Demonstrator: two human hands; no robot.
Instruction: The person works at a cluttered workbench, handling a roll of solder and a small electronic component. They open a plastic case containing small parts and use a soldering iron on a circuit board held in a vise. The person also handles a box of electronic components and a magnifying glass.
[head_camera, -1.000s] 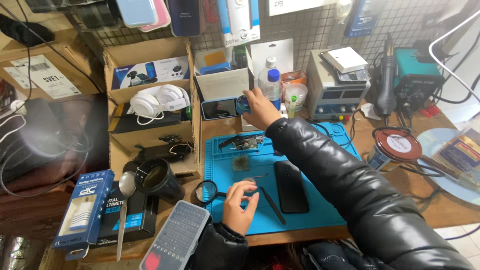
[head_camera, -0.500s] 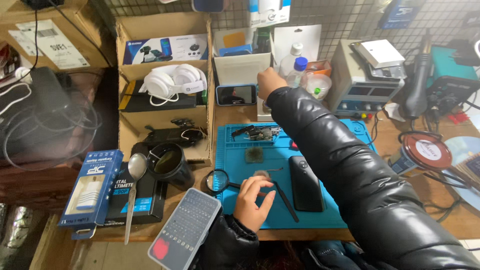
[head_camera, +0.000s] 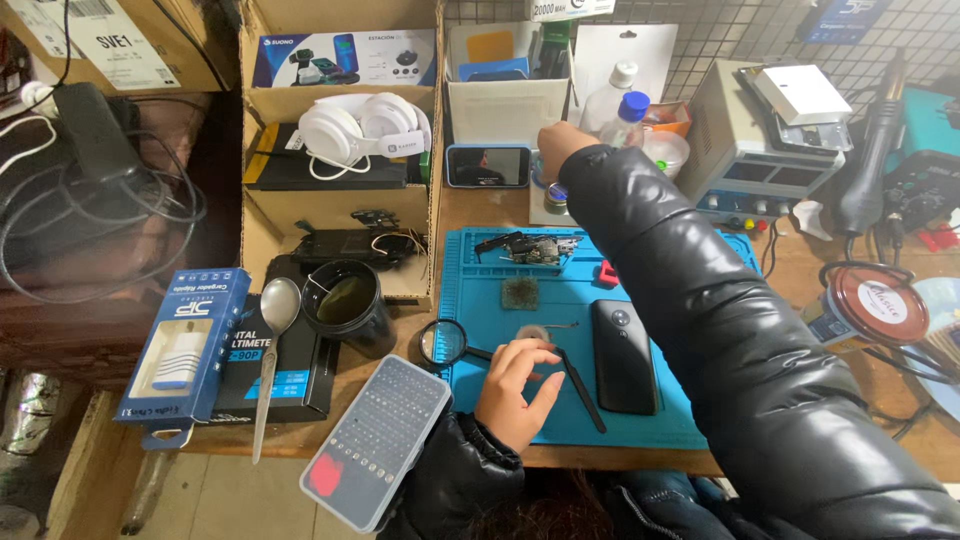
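My left hand (head_camera: 515, 385) rests on the blue work mat (head_camera: 650, 425), fingers spread, its fingertips at a small round grey part (head_camera: 531, 332). Black tweezers (head_camera: 583, 388) lie just right of that hand, and a black phone (head_camera: 622, 355) lies face down beyond them. My right hand (head_camera: 560, 145), in a black puffy sleeve, reaches to the back of the bench. It hovers over a small jar (head_camera: 553, 196), between a small phone with a blue edge (head_camera: 488, 165) and two plastic bottles (head_camera: 625, 110). Its fingers are hidden, so I cannot tell whether they hold anything.
A magnifier (head_camera: 442, 343), a circuit board (head_camera: 530, 250) and a red piece (head_camera: 607, 272) lie on the mat. Left are a bit case (head_camera: 378, 440), spoon (head_camera: 270, 360), black cup (head_camera: 350, 305) and white headphones (head_camera: 362, 128). Right are a power supply (head_camera: 750, 150) and hot-air gun (head_camera: 875, 170).
My right hand has stayed at the back of the bench, shifting slightly right from the small phone towards the jar and bottles. My left hand stays on the mat. The view has tilted down.
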